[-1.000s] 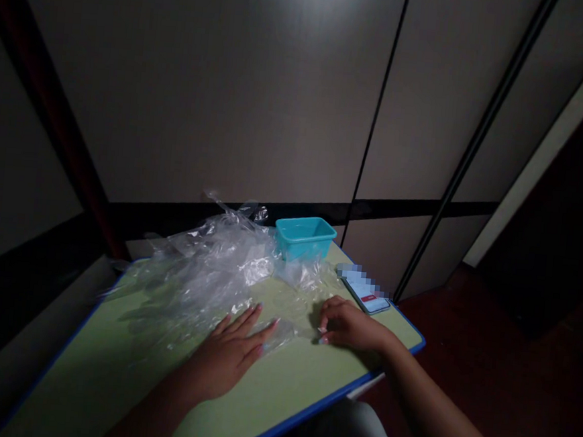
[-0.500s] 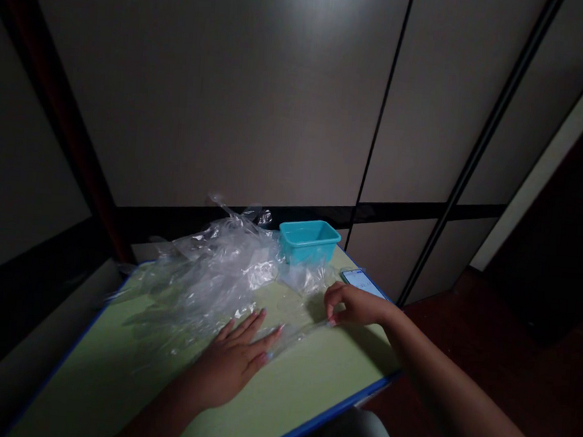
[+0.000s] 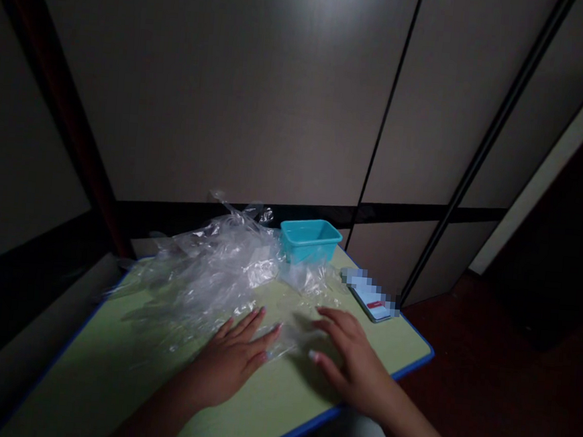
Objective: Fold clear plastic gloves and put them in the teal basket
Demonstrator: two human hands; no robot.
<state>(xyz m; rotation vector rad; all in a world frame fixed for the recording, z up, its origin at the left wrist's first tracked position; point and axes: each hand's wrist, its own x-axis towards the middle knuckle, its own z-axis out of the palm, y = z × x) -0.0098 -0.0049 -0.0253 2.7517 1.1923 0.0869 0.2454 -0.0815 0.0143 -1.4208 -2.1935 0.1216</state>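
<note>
My left hand (image 3: 234,359) lies flat with fingers spread on the table, its fingertips on the edge of a clear plastic bag (image 3: 289,339). Just right of that bag, my right hand (image 3: 346,357) hovers over the tabletop with its fingers apart and nothing in them. Beyond my left hand rises a loose heap of crumpled clear plastic bags (image 3: 217,266). A smaller crumpled clear piece (image 3: 307,277) rests at the heap's right side, in front of a turquoise plastic basket (image 3: 310,237).
The light green table (image 3: 256,411) has a blue edge. A phone (image 3: 373,299) with a lit screen lies near its right side. Wardrobe doors (image 3: 255,94) stand right behind the table. Dark red floor (image 3: 462,353) shows to the right.
My right hand has let go of the clear plastic bag's edge, opened its pinch and come nearer to me, uncovering the phone. My left hand has stayed in place.
</note>
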